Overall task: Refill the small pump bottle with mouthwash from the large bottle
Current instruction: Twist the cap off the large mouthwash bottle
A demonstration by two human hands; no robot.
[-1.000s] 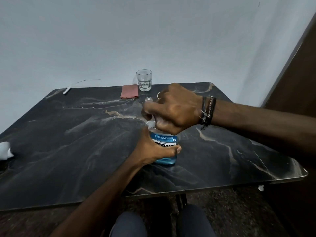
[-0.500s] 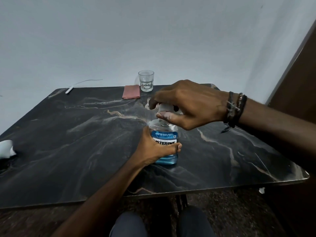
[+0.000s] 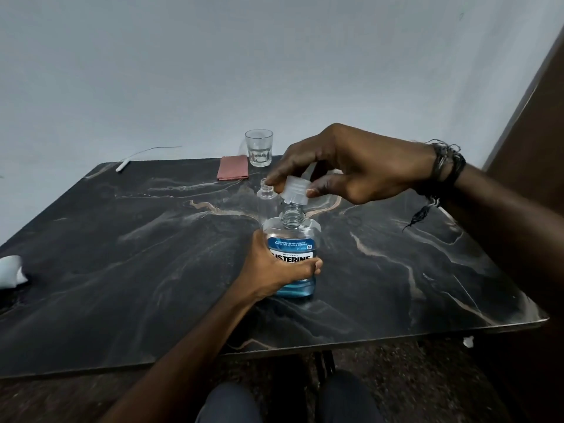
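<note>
Plain pale wall behind, dark marble-look table (image 3: 128,270) in front of me, brown door or panel at far right.

Large bottle (image 3: 291,254) stands upright on the table near the middle, blue mouthwash sitting low, under the label. My left hand (image 3: 274,267) wraps its body, fingers (image 3: 311,265) curled across the label, holding it steady. Neck is open.

My right hand (image 3: 351,166) is just above the neck, thumb and fingertips pinching the white cap (image 3: 294,190). Cap is tilted and clear of the threads, not touching the neck as far as I can see.

Small pump bottle (image 3: 266,193): clear, just behind the large one, only its open neck and shoulder show. No pump head on it. Cannot find the pump head in view.

Further back: empty glass (image 3: 258,148), pink folded cloth (image 3: 232,167) beside it, white cable (image 3: 134,155) at the far-left edge, white wad (image 3: 10,270) at the left edge.

Step, my read: uncapping the source, basically done. Pour not started.

Next move needs: park the cap on the table away from the bottles, free the right hand to steady the small one, lift and tip the large one slowly. Target mouth is narrow, source mouth is wider, no funnel in sight, so spill risk is real. Low fill means a steep tilt before flow starts.
</note>
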